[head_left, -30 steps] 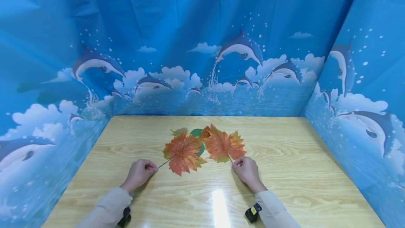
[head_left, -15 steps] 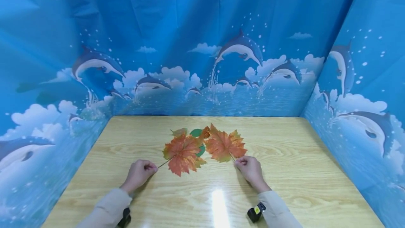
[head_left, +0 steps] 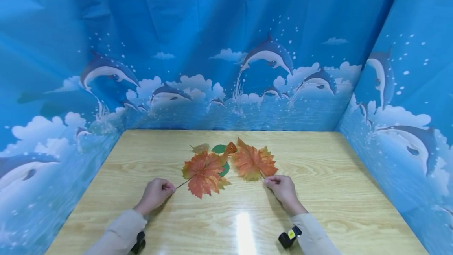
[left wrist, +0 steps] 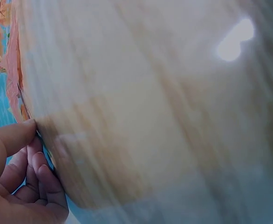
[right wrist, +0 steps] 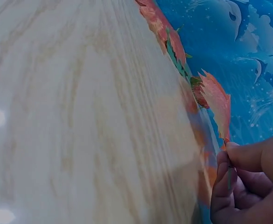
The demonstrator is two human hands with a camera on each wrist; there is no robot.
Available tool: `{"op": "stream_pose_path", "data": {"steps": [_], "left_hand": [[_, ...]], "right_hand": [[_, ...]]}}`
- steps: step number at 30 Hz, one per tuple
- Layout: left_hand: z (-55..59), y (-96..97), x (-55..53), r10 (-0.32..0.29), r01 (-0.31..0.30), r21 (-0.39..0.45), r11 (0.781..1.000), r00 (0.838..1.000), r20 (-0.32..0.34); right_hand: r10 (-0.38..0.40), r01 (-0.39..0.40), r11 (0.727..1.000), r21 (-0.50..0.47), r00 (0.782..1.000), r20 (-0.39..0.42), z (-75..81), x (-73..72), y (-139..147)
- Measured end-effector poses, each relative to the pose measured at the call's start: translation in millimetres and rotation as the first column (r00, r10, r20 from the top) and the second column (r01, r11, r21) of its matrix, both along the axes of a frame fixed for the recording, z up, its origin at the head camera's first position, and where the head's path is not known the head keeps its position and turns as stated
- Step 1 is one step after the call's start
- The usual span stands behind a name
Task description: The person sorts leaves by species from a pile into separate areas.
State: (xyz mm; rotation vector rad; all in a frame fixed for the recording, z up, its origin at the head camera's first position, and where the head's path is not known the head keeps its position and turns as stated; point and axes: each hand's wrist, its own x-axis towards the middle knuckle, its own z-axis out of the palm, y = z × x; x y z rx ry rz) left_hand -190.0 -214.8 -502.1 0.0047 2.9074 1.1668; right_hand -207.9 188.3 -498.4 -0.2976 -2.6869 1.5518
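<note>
My left hand pinches the thin brown stem of an orange-red maple leaf, thumb meeting index finger and the other fingers curled beneath. The blade of that leaf spreads ahead and to the right of this hand. My right hand pinches the stem of a second maple leaf the same way, its blade ahead and slightly to the left of the hand; it looks tilted, and I cannot tell whether it touches the wood-grain table. Farther ahead, between my hands, a green leaf lies just beside a small orange-brown leaf. A second green leaf shows partly from under the left maple leaf, and a yellowish-brown leaf lies just beyond it.
</note>
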Motion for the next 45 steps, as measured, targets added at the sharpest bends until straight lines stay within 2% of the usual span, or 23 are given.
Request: {"op": "stream_pose_path", "data": {"steps": [12, 21, 26, 32, 38, 45], "left_hand": [[-1.6, -1.8, 1.7, -0.013, 0.013, 0.001, 1.000, 1.000, -0.022], [-2.9, -2.0, 1.5, -0.015, 0.015, 0.002, 1.000, 0.999, -0.039], [-3.0, 0.4, 2.3, -0.010, 0.010, 0.002, 1.000, 1.000, -0.016], [-0.9, -0.2, 2.6, -0.007, 0.007, -0.007, 1.000, 0.999, -0.032], [-2.8, 0.1, 3.3, -0.005, 0.004, -0.008, 1.000, 1.000, -0.030], [-3.3, -0.7, 0.1, -0.004, 0.003, -0.015, 1.000, 1.000, -0.015]], "right_hand": [[-0.049, 0.047, 0.997, -0.062, 0.998, -0.026, 15.7, 1.1, 24], [-0.107, 0.106, 0.994, -0.029, 0.994, -0.034, 16.2, 2.2, 59], [-0.129, 0.129, 0.992, 0.012, 0.992, -0.008, 14.6, 5.4, 80], [-0.148, 0.147, 0.989, 0.029, 0.989, 0.022, 12.0, 8.5, 97], [-0.161, 0.158, 0.983, 0.092, 0.987, 0.026, 4.4, 10.5, 108], [-0.079, 0.083, 0.958, 0.273, 0.997, -0.025, -3.0, 9.5, 110]]}}
